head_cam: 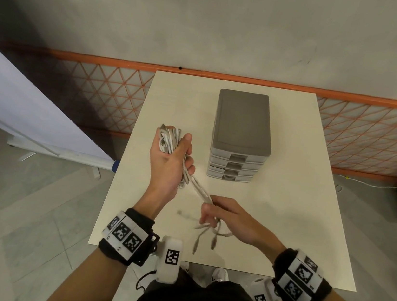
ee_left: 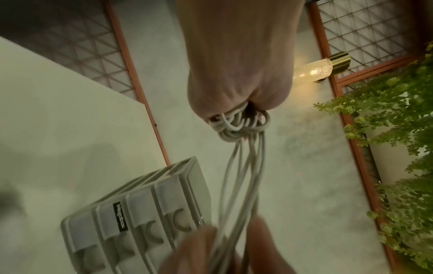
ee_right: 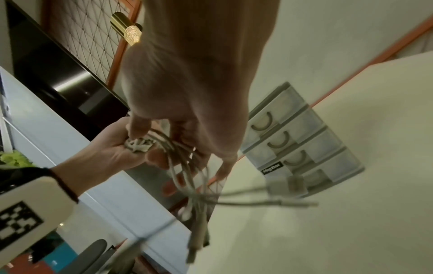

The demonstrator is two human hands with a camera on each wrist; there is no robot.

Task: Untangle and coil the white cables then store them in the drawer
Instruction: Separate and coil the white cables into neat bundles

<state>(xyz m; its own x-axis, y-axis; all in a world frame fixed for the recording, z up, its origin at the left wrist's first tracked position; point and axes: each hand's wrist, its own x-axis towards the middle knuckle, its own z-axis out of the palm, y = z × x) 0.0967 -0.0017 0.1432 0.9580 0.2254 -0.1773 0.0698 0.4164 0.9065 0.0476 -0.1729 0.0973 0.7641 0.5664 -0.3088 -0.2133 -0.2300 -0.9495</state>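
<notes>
My left hand [head_cam: 169,161] grips a coiled bundle of white cables [head_cam: 168,140] above the left part of the table; in the left wrist view the loops [ee_left: 239,126] stick out below the palm. Several strands [head_cam: 198,188] run taut down to my right hand [head_cam: 228,216], which pinches them near the table's front; in the right wrist view its fingers [ee_right: 187,146] curl round the strands. Loose plug ends [head_cam: 206,237] dangle below it, blurred [ee_right: 196,231]. A grey drawer unit [head_cam: 241,135] with its drawers closed stands behind the hands [ee_left: 140,222] [ee_right: 300,140].
The cream table [head_cam: 283,224] carries only the drawer unit. A white board on a stand [head_cam: 20,111] leans at the left. An orange lattice panel [head_cam: 370,137] runs along the wall, and a white cord [head_cam: 395,183] lies on the floor at the right.
</notes>
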